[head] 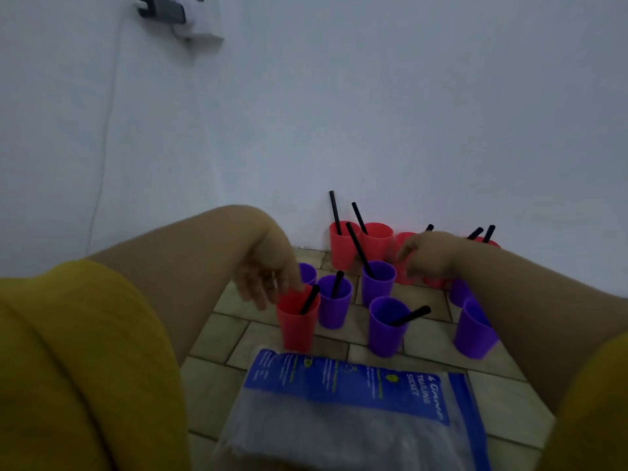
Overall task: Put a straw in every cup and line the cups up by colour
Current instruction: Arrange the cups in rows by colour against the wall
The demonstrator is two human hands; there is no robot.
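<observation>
Left hand (268,270) over near red cup (297,317) rim, fingers spread, right hand (430,254) among back red cups, its grip unclear, purple cups between, black straws.

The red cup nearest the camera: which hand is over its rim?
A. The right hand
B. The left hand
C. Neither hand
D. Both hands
B: the left hand reaches down over the red cup, while the right hand is over by the cups near the wall.

The blue-headed plastic packet (353,402) reads "4 GANG TRAILING SOCKET".
</observation>
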